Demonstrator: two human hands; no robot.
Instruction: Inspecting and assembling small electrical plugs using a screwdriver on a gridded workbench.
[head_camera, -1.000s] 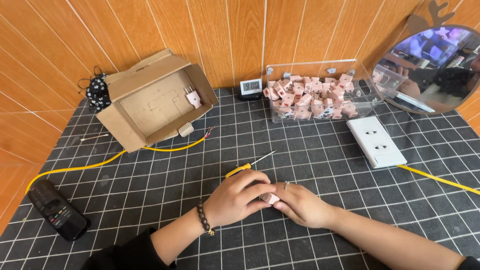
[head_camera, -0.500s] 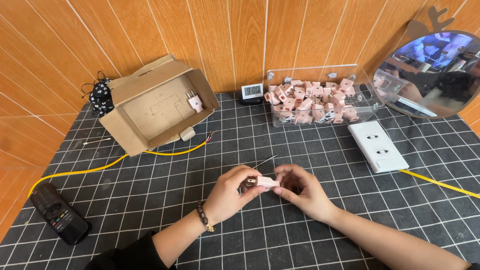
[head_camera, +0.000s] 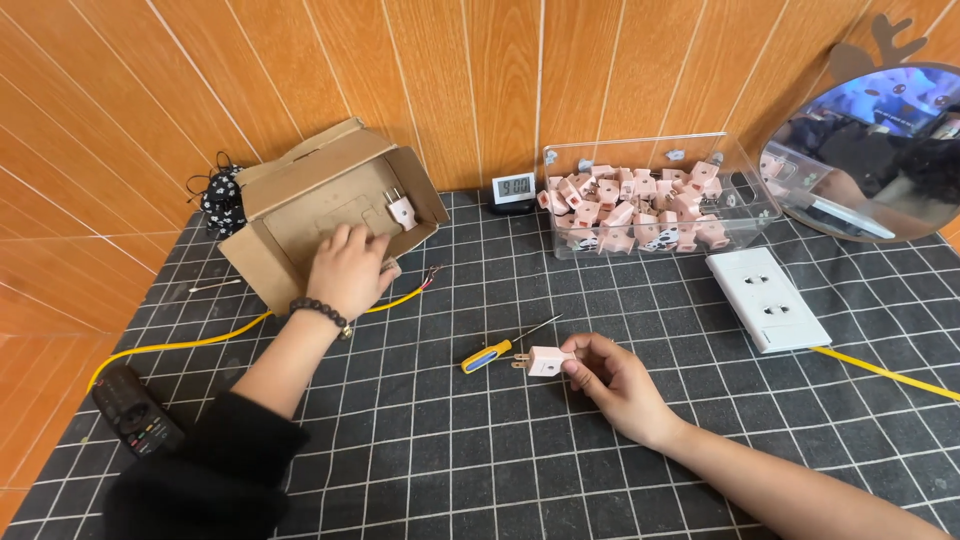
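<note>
Matt brown cardboard box (head_camera: 300, 215). Smooth pale plastic plug (head_camera: 547, 361) with metal pins. Clear glossy plastic bin (head_camera: 745, 190). Glossy white plastic socket plate (head_camera: 767, 298). Matt gridded black mat (head_camera: 480, 460). Varnished orange wood wall (head_camera: 470, 80). Shiny mirror (head_camera: 880, 150).

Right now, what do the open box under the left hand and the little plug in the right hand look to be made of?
The box looks like plain brown corrugated cardboard, matte, with creased flaps and raw edges. The plug in the right hand seems to be smooth pale pink-white moulded plastic with a slight sheen, and its prongs look like metal. The left hand reaches into the box.
</note>
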